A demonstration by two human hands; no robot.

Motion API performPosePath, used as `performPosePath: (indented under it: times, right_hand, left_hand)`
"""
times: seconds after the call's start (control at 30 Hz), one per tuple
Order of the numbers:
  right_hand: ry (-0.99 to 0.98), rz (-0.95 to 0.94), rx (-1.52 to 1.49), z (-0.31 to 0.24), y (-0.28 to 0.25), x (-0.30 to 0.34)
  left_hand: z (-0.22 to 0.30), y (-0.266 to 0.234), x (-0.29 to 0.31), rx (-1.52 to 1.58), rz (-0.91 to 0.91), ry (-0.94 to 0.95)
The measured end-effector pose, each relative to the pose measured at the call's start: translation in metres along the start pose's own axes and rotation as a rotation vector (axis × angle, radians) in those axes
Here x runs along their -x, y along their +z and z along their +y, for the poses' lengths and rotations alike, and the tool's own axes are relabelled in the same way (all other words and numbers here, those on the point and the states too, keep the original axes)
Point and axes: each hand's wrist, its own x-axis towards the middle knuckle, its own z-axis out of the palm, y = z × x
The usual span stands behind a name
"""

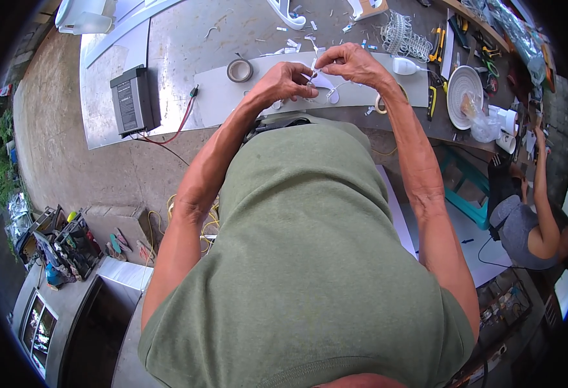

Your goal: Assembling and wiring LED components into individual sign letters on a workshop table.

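Observation:
My left hand (286,83) and my right hand (355,66) meet over a pale grey panel (213,81) on the workbench. Both are closed in a pinch, fingertips almost touching. Between them is a small whitish part, too small to make out, with thin wire near it. Just below the fingers lies a white rounded piece (333,97). A roll of grey tape (240,70) rests left of my left hand. To the right of my right hand sits a white bulb-shaped piece (405,66), and a cream tape ring (380,104) is partly hidden by my wrist.
A black box-shaped battery (132,101) with red and black leads stands at the bench's left. Rightward are coiled wire (405,35), yellow-handled pliers (432,103), a white round ribbed cover (465,97) and a plastic bag (484,126). Another person (529,229) works beside a green stool (465,187).

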Motion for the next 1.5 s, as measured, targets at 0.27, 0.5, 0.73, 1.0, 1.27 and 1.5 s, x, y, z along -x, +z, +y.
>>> performPosePath:
  times: [0.27, 0.5, 0.73, 1.0, 1.27, 1.5]
  right_hand:
    - [-0.161, -0.07, 0.141, 0.007, -0.006, -0.004]
    - [-0.216, -0.073, 0.387, 0.01, -0.002, -0.004]
    - [-0.207, -0.057, 0.438, 0.013, -0.009, -0.005]
    - [-0.051, -0.117, 0.284, 0.029, -0.012, -0.002]
    - [-0.032, -0.101, 0.379, 0.042, -0.003, 0.008]
    - [-0.247, 0.412, 0.396, 0.038, 0.028, 0.009]
  left_hand:
    - [0.008, -0.014, -0.003, 0.01, 0.066, 0.108]
    - [0.004, -0.005, -0.012, 0.191, 0.13, 0.006]
    - [-0.009, -0.004, -0.01, 0.24, 0.216, -0.005]
    - [-0.003, 0.003, -0.022, -0.035, 0.313, 0.011]
    - [-0.008, 0.004, -0.034, -0.242, 0.28, 0.183]
    - [-0.002, 0.004, -0.026, -0.123, 0.254, 0.073]
